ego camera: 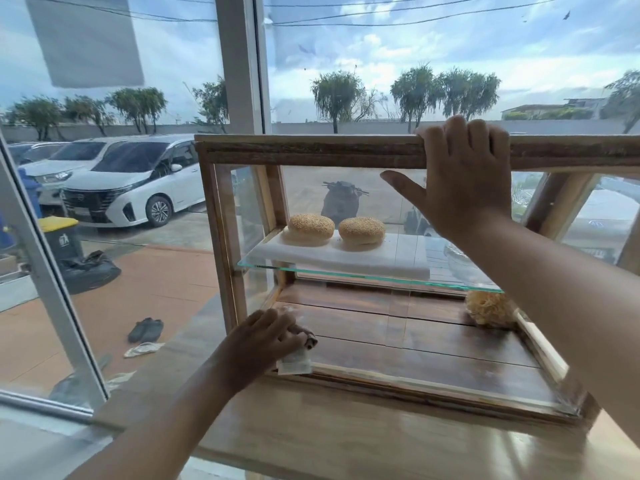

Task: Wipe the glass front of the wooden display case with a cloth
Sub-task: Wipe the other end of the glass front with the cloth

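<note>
Rough wooden display case [311, 150], glossy glass front [363, 258]

Left hand [268, 336]: low, forearm extended forward, palm down, fingers curled and pressed flat. Right hand [460, 178]: raised higher, fingers hooked over an edge, thumb spread out to the left, forearm angled up.

Glass front [363, 306] open between left grip [268, 336] and right forearm [554, 289].

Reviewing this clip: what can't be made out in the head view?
- Small white cloth: mostly hidden under the left hand.
- Wooden display case: right end cut off by the frame edge and the right forearm.
- Pale frilly item on the case floor: too indistinct to identify.
</note>
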Demonstrator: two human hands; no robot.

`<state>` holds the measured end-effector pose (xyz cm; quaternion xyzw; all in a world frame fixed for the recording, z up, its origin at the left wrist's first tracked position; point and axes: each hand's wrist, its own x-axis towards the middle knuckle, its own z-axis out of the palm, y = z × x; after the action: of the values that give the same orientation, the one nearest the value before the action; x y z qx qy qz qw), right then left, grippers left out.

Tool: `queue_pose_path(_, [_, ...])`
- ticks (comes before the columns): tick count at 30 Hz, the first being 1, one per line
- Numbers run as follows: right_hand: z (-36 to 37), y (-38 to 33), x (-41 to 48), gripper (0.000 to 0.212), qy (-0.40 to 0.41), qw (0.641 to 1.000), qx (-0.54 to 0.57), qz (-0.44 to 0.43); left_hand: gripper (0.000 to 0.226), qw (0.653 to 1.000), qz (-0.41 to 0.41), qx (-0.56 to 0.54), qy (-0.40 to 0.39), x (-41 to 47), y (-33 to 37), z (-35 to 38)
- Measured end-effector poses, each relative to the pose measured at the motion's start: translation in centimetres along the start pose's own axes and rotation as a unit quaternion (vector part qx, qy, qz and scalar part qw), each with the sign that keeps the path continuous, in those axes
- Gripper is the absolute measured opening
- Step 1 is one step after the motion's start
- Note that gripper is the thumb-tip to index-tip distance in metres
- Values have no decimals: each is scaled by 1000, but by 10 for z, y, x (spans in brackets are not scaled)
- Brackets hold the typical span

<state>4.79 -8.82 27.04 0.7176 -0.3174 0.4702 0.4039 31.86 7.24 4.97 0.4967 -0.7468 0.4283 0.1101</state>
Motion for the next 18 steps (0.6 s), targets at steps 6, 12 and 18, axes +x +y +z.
queue_pose_path(6, [0, 0, -2, 68, -4, 1000, 2, 1, 68, 953, -291, -45, 69, 12, -35, -33])
queue_pose_path(12, [0, 1, -1, 68, -2, 1000, 14, 1, 57, 905, -411, -106, 15, -25, 14, -8])
queue_pose_path(18, [0, -1, -2, 66, -9, 1000, 19, 9, 49, 864, -476, -115, -114, -41, 36, -1])
